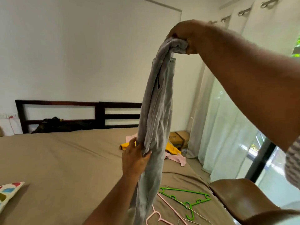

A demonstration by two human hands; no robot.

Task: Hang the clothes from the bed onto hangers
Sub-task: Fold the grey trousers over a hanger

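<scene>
A long grey pair of trousers (pixel 158 111) hangs straight down over the bed (pixel 65 159). High up, my right hand (pixel 186 35) is closed on its bunched top end. Lower down, my left hand (pixel 134 157) pinches the garment's left edge at mid-length. On the bed near the front right lie a green hanger (pixel 186 198), a pink hanger (pixel 159 215) and a thin wire hanger (pixel 196 220). A yellow garment (pixel 172 148) and a pink garment (pixel 176 159) lie farther back, partly hidden by the trousers.
A dark headboard (pixel 78 114) stands at the wall, with a dark bundle (pixel 53 125) below it. A patterned pillow (pixel 8 195) is at the left edge. A brown chair (pixel 240 200) stands at the right, by white curtains (pixel 219 135). A cardboard box (pixel 178 138) sits beyond the bed.
</scene>
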